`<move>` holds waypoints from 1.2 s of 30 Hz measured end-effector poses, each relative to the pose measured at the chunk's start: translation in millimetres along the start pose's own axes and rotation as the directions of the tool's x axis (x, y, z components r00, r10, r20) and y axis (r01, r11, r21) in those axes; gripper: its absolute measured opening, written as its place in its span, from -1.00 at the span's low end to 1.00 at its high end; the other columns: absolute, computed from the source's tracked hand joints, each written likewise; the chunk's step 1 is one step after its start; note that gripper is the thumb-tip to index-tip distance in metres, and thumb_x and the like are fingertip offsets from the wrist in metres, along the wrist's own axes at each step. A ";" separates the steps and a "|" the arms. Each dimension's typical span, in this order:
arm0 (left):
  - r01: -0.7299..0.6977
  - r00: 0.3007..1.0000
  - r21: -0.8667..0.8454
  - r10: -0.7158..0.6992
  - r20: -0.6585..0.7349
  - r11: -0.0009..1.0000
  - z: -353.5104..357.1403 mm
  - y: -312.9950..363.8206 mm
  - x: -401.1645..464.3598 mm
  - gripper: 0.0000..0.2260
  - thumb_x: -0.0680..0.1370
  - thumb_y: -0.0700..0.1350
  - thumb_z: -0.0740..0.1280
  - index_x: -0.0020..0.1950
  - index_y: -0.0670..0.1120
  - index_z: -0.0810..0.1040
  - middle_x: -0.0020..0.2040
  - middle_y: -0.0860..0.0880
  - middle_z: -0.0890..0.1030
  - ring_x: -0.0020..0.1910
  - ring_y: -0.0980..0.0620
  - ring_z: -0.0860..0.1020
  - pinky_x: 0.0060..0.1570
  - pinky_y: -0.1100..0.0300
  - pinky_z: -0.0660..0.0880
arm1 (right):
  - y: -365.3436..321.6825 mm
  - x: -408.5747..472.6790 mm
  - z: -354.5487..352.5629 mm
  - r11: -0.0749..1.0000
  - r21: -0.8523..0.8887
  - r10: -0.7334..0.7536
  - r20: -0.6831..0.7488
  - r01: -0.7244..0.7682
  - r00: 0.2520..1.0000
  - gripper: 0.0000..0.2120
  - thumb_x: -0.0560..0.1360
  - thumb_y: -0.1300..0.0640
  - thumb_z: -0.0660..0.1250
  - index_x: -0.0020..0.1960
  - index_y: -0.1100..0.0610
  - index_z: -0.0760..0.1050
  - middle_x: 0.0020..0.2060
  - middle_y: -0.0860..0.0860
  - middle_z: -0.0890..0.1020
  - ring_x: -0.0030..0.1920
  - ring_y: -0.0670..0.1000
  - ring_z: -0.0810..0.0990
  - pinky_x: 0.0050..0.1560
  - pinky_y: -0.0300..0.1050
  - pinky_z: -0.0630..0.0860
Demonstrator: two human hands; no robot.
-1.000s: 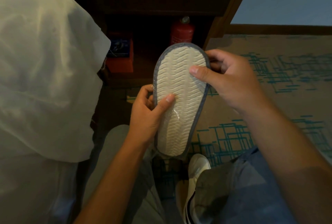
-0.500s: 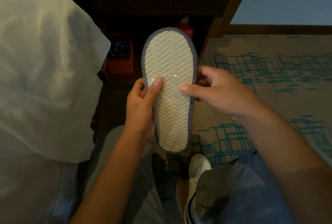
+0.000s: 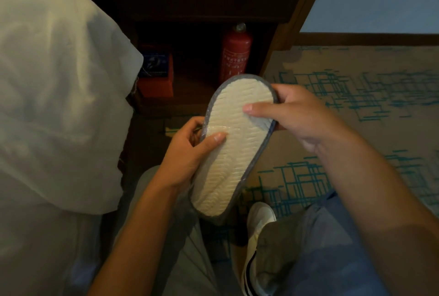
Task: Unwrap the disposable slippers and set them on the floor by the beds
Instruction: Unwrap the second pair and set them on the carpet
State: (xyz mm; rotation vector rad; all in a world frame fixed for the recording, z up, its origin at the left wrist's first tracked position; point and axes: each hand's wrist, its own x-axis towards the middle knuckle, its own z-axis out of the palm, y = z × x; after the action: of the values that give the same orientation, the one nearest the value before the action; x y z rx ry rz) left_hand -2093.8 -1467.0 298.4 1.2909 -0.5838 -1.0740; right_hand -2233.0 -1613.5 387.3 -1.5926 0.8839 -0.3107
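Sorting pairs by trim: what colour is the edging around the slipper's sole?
Grey, bordering the cream wavy-ribbed sole of the slipper; seen in the head view.

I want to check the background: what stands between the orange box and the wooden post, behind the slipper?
In the head view, a red fire extinguisher stands upright between the orange box and the wooden post, behind the slipper.
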 end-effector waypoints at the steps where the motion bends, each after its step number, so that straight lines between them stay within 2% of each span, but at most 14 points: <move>1: 0.009 1.000 0.007 -0.009 0.006 1.000 -0.8 -0.3 0.2 -0.69 0.42 -0.08 0.45 0.14 -0.11 0.57 0.00 -0.06 0.72 -0.02 -0.04 0.69 -0.04 0.11 0.65 | -0.8 1.4 -2.5 0.999 0.043 0.001 -0.066 0.002 0.998 -0.85 0.44 0.15 0.51 0.00 0.01 0.64 -0.13 -0.11 0.76 -0.13 -0.14 0.74 -0.15 -0.24 0.59; 3: 0.015 1.000 0.031 -0.015 0.006 0.999 -3.3 -1.3 -1.7 -0.64 0.42 -0.07 0.45 0.17 -0.16 0.55 0.04 -0.14 0.70 0.02 -0.10 0.69 -0.02 0.06 0.66 | -3.7 5.0 -11.0 0.984 0.177 0.024 -0.199 0.012 0.980 -0.87 0.45 0.15 0.50 -0.02 0.06 0.65 -0.14 -0.06 0.76 -0.14 -0.10 0.74 -0.17 -0.19 0.61; 5: 0.002 0.999 0.046 -0.001 -0.037 0.999 -6.3 -4.9 -3.1 -0.60 0.43 -0.06 0.44 0.20 -0.23 0.53 0.10 -0.28 0.64 0.06 -0.22 0.66 0.06 -0.06 0.62 | -5.5 7.1 -18.7 0.954 0.298 0.049 -0.257 0.030 0.965 -0.86 0.46 0.15 0.49 0.02 0.09 0.64 -0.13 -0.02 0.76 -0.13 -0.06 0.74 -0.17 -0.15 0.61; 8: -0.025 0.995 0.028 0.028 -0.095 0.999 -8.5 -7.6 -0.5 -0.60 0.49 -0.10 0.49 0.21 -0.28 0.49 0.11 -0.39 0.59 0.02 -0.23 0.64 0.09 -0.10 0.59 | -0.6 7.9 -12.2 0.957 0.287 0.087 -0.174 -0.034 0.981 -0.73 0.44 0.10 0.50 0.12 0.09 0.62 -0.05 0.00 0.75 -0.04 0.00 0.74 -0.14 -0.08 0.65; 11: -0.059 0.991 -0.004 0.058 -0.117 0.998 -10.9 -5.4 4.5 -0.69 0.49 -0.12 0.49 0.14 -0.23 0.52 -0.01 -0.19 0.65 -0.03 -0.06 0.62 -0.02 0.08 0.60 | 10.4 7.3 9.7 0.982 0.149 0.122 -0.052 -0.113 0.991 -0.64 0.37 0.05 0.56 0.13 0.10 0.62 -0.03 0.00 0.75 0.02 0.04 0.73 0.05 0.07 0.65; 14: -0.058 0.994 -0.006 0.057 -0.089 0.998 -10.6 -5.5 4.5 -0.78 0.49 -0.12 0.40 0.10 -0.15 0.55 -0.08 -0.03 0.71 -0.09 0.06 0.68 -0.11 0.23 0.61 | 14.7 8.2 19.2 0.991 0.101 0.091 -0.085 -0.082 0.992 -0.76 0.40 0.05 0.55 0.04 0.07 0.67 -0.06 -0.07 0.76 -0.02 -0.05 0.73 0.10 0.02 0.62; 18: -0.066 0.995 0.054 0.070 -0.065 0.996 -5.0 -10.2 -2.4 -0.71 0.45 -0.07 0.41 0.05 -0.24 0.54 -0.14 -0.14 0.63 -0.16 -0.01 0.60 -0.16 0.21 0.56 | 13.0 12.2 9.8 0.980 0.197 0.066 -0.219 -0.022 0.974 -0.78 0.43 0.10 0.53 0.06 0.09 0.66 -0.08 -0.06 0.76 -0.07 -0.08 0.74 0.02 -0.07 0.62; 21: -0.065 0.997 0.066 0.068 -0.044 0.996 -5.0 -11.3 -4.2 -0.74 0.42 -0.09 0.44 0.03 -0.20 0.57 -0.22 -0.05 0.62 -0.24 0.04 0.59 -0.23 0.26 0.57 | 11.5 15.2 9.2 0.965 0.258 0.044 -0.344 0.049 0.938 -0.78 0.42 0.11 0.54 0.05 0.11 0.67 -0.08 -0.04 0.76 -0.06 -0.06 0.74 -0.02 -0.11 0.62; 24: -0.052 0.997 0.076 0.056 -0.058 0.996 -10.1 -11.1 -3.2 -0.79 0.42 -0.09 0.45 0.01 -0.13 0.60 -0.22 0.02 0.64 -0.21 0.08 0.64 -0.17 0.27 0.60 | 8.4 13.9 10.6 0.950 0.269 -0.018 -0.463 0.160 0.886 -0.82 0.43 0.12 0.53 0.01 0.10 0.67 -0.10 -0.06 0.76 -0.06 -0.10 0.73 -0.03 -0.18 0.63; 27: -0.082 0.992 0.103 0.091 -0.086 0.991 -15.1 -10.4 -3.6 -0.77 0.42 -0.10 0.45 -0.01 -0.19 0.60 -0.19 -0.10 0.63 -0.20 0.02 0.62 -0.18 0.25 0.59 | 5.7 11.9 7.4 0.921 0.317 -0.027 -0.528 0.227 0.849 -0.83 0.45 0.10 0.52 0.02 0.09 0.66 -0.07 -0.06 0.76 -0.01 -0.09 0.73 0.03 -0.15 0.63; 30: -0.103 0.987 0.135 0.118 -0.109 0.985 -19.1 -12.1 -2.7 -0.76 0.45 -0.11 0.46 -0.03 -0.26 0.58 -0.20 -0.21 0.61 -0.24 -0.07 0.57 -0.23 0.16 0.55 | 2.1 12.6 -4.1 0.886 0.378 -0.018 -0.553 0.270 0.833 -0.86 0.48 0.13 0.49 0.03 0.09 0.66 -0.06 -0.06 0.76 -0.02 -0.10 0.73 -0.05 -0.22 0.61; 32: -0.101 0.981 0.191 0.129 -0.143 0.976 -21.0 -14.0 0.1 -0.85 0.50 -0.16 0.46 -0.03 -0.22 0.60 -0.20 -0.24 0.62 -0.23 -0.07 0.59 -0.20 0.12 0.56 | 0.6 12.5 -9.8 0.878 0.406 -0.001 -0.529 0.254 0.849 -0.85 0.48 0.13 0.49 0.04 0.11 0.66 -0.06 -0.03 0.76 -0.01 -0.05 0.73 -0.04 -0.12 0.64; 34: -0.100 0.960 0.242 0.158 -0.232 0.965 -23.2 -15.1 3.6 -0.96 0.54 -0.20 0.45 -0.04 -0.14 0.62 -0.21 -0.12 0.65 -0.23 0.04 0.62 -0.19 0.21 0.58 | 0.9 11.9 -10.0 0.880 0.415 0.007 -0.501 0.233 0.866 -0.81 0.48 0.11 0.48 0.07 0.13 0.66 -0.05 0.01 0.76 -0.01 0.02 0.74 0.03 0.02 0.66; 36: -0.108 0.936 0.236 0.179 -0.303 0.966 -24.9 -12.0 7.1 -0.96 0.55 -0.21 0.43 -0.05 -0.08 0.62 -0.22 0.01 0.67 -0.23 0.11 0.64 -0.21 0.30 0.56 | 2.1 11.8 -7.9 0.883 0.408 -0.012 -0.473 0.231 0.881 -0.81 0.49 0.12 0.48 0.08 0.15 0.66 -0.04 0.03 0.76 0.00 0.03 0.73 0.06 0.04 0.66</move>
State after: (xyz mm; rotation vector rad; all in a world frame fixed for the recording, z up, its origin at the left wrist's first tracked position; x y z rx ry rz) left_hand -2073.3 -1460.6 279.7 1.5511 -0.5464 -0.6698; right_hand -2230.9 -1627.3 384.0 -1.1456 0.9748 -0.9531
